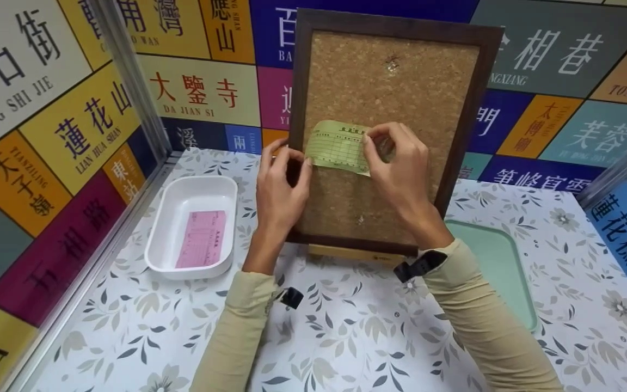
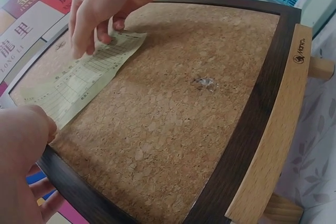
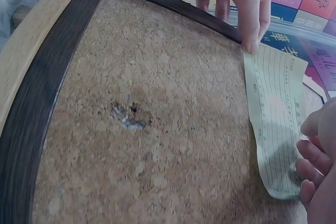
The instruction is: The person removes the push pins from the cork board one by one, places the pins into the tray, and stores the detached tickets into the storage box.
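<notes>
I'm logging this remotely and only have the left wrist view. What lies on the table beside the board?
Observer: A white rectangular plastic tray sits to the person's left of the dark-framed cork board, holding a pink paper slip.
Operator: Anything on the other side?
Observer: A pale green flat tray, partly behind the board.
Operator: Where does the left hand sit on the board?
Observer: The left hand grips the left frame edge, thumb pressing the yellow-green printed paper slip; the right hand holds its other end.
</notes>
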`<state>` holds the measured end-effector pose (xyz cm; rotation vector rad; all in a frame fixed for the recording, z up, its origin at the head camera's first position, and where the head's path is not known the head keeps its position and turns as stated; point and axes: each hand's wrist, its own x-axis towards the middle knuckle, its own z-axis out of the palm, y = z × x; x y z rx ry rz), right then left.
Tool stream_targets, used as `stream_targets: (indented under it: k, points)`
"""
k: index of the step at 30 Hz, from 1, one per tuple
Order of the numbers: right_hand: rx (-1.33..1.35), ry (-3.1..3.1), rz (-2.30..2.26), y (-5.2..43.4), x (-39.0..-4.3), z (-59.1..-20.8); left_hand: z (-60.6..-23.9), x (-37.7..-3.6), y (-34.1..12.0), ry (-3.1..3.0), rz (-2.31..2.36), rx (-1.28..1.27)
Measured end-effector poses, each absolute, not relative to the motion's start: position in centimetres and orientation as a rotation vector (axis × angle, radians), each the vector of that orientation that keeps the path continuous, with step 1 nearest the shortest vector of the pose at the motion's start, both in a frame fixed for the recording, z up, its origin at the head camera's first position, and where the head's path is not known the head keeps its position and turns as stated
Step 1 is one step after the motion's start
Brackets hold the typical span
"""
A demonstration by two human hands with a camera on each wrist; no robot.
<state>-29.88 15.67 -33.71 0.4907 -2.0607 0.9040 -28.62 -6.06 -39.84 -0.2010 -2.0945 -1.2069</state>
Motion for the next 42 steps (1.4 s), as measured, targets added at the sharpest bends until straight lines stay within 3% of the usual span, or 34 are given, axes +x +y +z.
stream_targets:
  k: [17,42]
  points:
    - [0.420,-1.998,1.048,19.3,-28.6,-35.3,-39.4,-28.7,-6.8,-2.067,-1.270,-0.182]
    - [0.383,-1.990,1.061,24.1,-22.3,-36.5,-38.8,-28.3,-7.7,-2.073,-1.312,-0.171]
